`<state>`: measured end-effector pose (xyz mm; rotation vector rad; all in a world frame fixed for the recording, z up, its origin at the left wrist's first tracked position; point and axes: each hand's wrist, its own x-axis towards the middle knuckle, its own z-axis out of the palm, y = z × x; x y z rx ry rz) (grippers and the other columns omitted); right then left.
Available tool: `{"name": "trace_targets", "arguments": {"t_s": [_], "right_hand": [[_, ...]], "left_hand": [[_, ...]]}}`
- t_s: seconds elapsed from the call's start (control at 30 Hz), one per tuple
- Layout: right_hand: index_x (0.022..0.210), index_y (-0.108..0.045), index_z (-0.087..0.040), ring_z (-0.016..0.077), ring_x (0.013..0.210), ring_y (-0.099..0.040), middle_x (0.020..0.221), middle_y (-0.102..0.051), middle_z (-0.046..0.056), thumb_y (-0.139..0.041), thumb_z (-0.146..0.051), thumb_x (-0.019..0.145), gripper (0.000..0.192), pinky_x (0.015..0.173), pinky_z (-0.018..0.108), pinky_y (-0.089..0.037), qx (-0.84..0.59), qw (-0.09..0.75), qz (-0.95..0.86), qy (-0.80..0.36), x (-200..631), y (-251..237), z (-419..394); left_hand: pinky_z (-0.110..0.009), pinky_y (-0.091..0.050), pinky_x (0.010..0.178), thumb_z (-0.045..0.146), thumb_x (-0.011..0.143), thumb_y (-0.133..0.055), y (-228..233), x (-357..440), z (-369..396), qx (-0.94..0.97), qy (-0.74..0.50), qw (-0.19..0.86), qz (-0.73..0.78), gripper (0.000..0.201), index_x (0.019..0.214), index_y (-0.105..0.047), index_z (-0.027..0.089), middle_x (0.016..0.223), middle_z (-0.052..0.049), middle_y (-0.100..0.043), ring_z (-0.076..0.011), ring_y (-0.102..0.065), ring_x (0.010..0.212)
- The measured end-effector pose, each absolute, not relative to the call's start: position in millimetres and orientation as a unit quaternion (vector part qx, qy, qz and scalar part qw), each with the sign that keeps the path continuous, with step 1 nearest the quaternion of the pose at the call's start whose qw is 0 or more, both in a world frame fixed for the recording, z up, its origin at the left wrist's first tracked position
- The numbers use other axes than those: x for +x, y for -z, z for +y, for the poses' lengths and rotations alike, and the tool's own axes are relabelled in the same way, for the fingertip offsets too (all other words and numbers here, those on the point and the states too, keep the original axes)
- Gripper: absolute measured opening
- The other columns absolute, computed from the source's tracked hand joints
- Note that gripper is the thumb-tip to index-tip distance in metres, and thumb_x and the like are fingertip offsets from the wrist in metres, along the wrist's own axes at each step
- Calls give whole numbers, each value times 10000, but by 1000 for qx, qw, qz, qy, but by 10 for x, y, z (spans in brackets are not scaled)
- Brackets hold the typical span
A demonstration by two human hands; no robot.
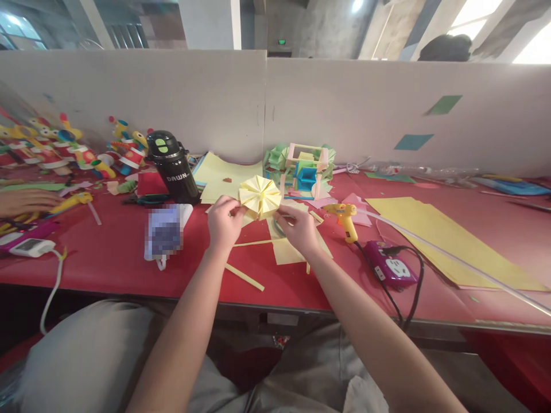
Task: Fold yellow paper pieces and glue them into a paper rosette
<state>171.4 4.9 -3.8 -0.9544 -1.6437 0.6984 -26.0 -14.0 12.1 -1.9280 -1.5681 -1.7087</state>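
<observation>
Holding a yellow pleated paper rosette [259, 197] above the red table [112, 252], between 2 hands. Left hand [224, 222] pinching the rosette's left edge, fingers [235, 207] curled onto the folds. Right hand [300, 228] gripping the right edge, fingertips [282, 212] closed on the paper. Rosette sitting upright and fanned open, pleats radiating from its middle.

Lying under and just below the right fingers: a yellow paper sheet [286, 248] and thin yellow strips [244, 277], 1 of them stretching toward the table's near edge below the left fingers. Resting just right of the right fingers: a yellow glue gun [344, 217], nozzle pointing left, cord running to a purple power strip [391, 268] nearer the table's edge. Spreading further right: a large yellow sheet [447, 241] crossed by a long pale rod [456, 258].

Standing left of the left fingers and a little beyond them: a black bottle [172, 166], lid on, contents hidden. Lying nearer than the bottle: a blurred white packet [166, 232]. Sitting beyond the fingers, against the partition: a green, blue and pink paper construction [303, 166]. Lining the far left: colourful paper figures [64, 149]. Reaching in at the far left edge: another person's hand [26, 202], well apart from the rosette.
</observation>
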Motion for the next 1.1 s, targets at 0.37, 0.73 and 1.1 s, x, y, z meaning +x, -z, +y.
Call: {"name": "trace_targets", "arguments": {"t_s": [0.37, 0.73, 1.1], "right_hand": [[1088, -673, -211, 188, 875, -684, 1058, -693, 77, -659, -305, 810, 294, 805, 350, -579, -382, 558, -678, -289, 1797, 2, 108], [732, -588, -209, 165, 781, -576, 860, -587, 34, -558, -159, 753, 62, 695, 293, -509, -369, 572, -703, -208, 1825, 20, 145], [742, -617, -211, 179, 815, -600, 888, -603, 47, -563, -154, 750, 79, 725, 313, -540, -379, 585, -690, -197, 1834, 35, 136]], "left_hand": [[-238, -348, 531, 103, 745, -683, -137, -303, -137, -635, 587, 34, -502, 184, 600, -603, 182, 637, 29, -480, -101, -474, 560], [-236, -386, 531, 151, 778, -686, -105, -298, -117, -648, 594, 17, -476, 147, 640, -650, 185, 660, 15, -506, -112, -512, 586], [-236, -401, 553, 126, 778, -664, -135, -273, -155, -673, 585, 33, -451, 176, 624, -597, 180, 685, 15, -518, -103, -489, 593]]}}
